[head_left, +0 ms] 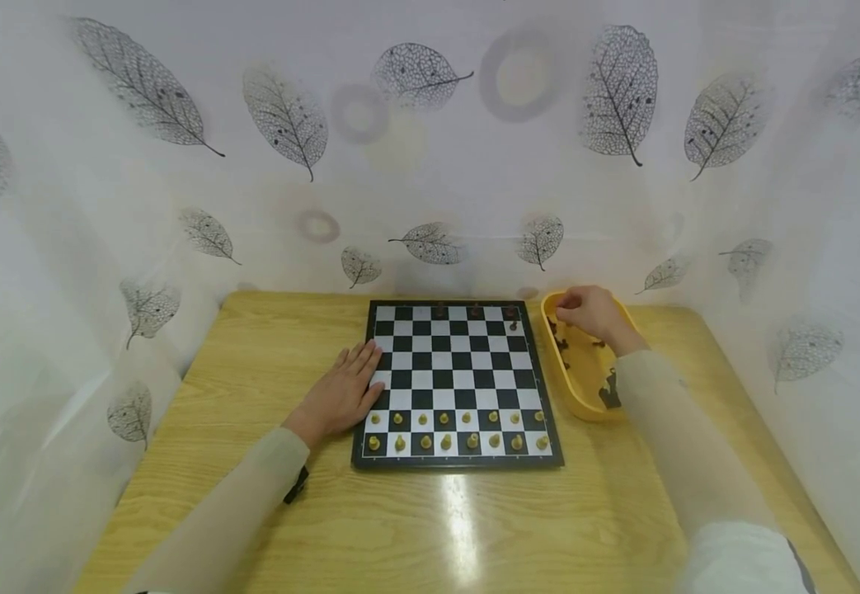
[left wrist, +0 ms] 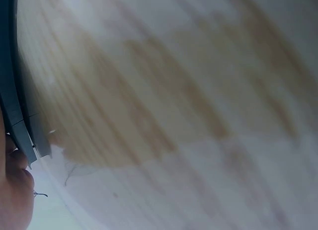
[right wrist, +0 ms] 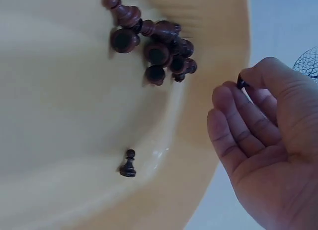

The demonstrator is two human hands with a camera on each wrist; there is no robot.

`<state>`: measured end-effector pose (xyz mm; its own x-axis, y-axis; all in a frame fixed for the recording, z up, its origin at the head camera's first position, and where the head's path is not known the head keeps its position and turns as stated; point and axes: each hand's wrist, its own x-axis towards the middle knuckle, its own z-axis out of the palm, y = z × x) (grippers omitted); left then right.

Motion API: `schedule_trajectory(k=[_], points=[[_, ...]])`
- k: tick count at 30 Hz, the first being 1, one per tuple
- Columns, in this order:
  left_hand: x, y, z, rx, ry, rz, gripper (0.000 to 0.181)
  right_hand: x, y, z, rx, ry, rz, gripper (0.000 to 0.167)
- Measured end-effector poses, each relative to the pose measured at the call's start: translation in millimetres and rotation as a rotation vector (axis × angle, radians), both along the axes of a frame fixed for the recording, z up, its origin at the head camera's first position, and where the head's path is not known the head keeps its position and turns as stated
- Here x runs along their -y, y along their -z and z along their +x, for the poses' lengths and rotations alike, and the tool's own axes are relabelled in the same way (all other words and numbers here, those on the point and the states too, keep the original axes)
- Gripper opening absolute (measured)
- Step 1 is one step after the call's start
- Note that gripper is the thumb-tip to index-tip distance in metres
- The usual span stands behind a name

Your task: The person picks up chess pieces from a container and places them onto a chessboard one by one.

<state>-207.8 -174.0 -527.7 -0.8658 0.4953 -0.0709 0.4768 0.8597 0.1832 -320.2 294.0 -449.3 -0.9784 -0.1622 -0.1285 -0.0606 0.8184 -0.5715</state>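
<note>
My left hand (head_left: 342,392) lies flat with fingers extended on the left edge of the chessboard (head_left: 458,469). Over the far end of the yellow tray (head_left: 584,404), my right hand (head_left: 591,313) pinches a small dark chess piece (right wrist: 241,82) between thumb and fingertips; most of it is hidden. Dark red-brown chess pieces (right wrist: 158,53) lie heaped in that tray, and a single dark pawn (right wrist: 128,164) stands apart from them. On the board, three dark pieces (head_left: 476,310) occupy the far row, with a dark pawn (head_left: 514,326) before the rightmost. Yellow pieces (head_left: 446,442) fill the two near rows.
The wooden table (head_left: 289,330) carries the board, with the tray to its right. A dark crumpled-looking item (head_left: 609,389) is at the tray's near end. A leaf-printed curtain (head_left: 430,165) encloses the back and sides. A black strap end (head_left: 296,485) shows at my left wrist.
</note>
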Motion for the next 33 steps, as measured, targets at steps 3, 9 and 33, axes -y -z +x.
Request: schedule_trajectory(k=[3, 9, 33], points=[[-0.5, 0.0, 0.0, 0.002, 0.002, 0.000, 0.069, 2, -2.1, 1.0, -0.016, 0.006, -0.008, 0.025], [-0.5, 0.7, 0.1, 0.002, 0.004, -0.001, 0.069, 11, -9.4, 3.4, -0.004, -0.005, -0.016, 0.027], [-0.5, -3.5, 1.5, 0.006, -0.003, 0.015, 0.069, 73, -10.9, -3.6, -0.065, -0.121, 0.022, 0.023]])
